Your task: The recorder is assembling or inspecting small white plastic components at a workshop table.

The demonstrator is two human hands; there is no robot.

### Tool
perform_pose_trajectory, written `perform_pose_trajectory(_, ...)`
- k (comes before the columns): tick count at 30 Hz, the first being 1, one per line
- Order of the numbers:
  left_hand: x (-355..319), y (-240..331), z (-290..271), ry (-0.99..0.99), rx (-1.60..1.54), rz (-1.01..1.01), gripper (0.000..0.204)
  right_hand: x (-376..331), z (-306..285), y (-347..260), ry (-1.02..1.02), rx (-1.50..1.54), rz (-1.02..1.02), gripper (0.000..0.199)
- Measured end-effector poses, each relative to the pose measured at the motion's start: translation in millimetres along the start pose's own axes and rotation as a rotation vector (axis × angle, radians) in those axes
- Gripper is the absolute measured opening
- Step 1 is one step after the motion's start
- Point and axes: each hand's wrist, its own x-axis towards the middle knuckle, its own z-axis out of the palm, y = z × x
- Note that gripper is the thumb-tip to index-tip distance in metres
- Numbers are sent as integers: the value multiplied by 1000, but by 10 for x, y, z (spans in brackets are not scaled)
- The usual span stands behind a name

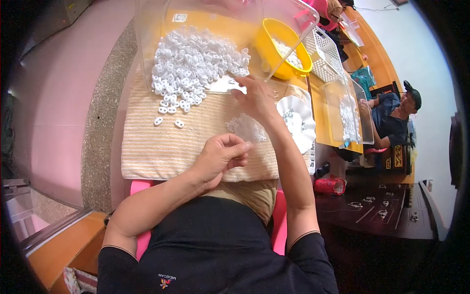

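Note:
My left hand (223, 158) is over the near part of a striped towel, its fingers curled and the thumb pressed to the index finger. Whatever is between those fingertips is too small or hidden to name. Farther off, my right hand (257, 100) stretches to the right end of a heap of white two-holed plastic pieces (196, 61), thumb and index finger apart. Beside its fingertips lies a white flat patch (223, 85) with a small piece on it. Between my hands sits a small pile of little white parts (245, 128), partly covered by the right forearm.
The striped towel (152, 147) covers the table, with two loose white pieces near the heap. A clear plastic bin (147, 44) stands behind. Right are a fluted white dish (306, 132) with small bits, a yellow basket (267, 36), a white perforated basket (323, 51) and a seated person (391, 117).

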Motion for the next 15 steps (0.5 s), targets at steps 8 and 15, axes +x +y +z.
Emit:
perform_pose_trajectory(8, -16, 86, 26, 1, -27, 39, 7, 153, 111, -10, -191, -167, -10, 14)
perform_pose_trajectory(15, -27, 103, 37, 19, -42, 57, 7, 39, 130, 22, -53, -62, -33, 14)
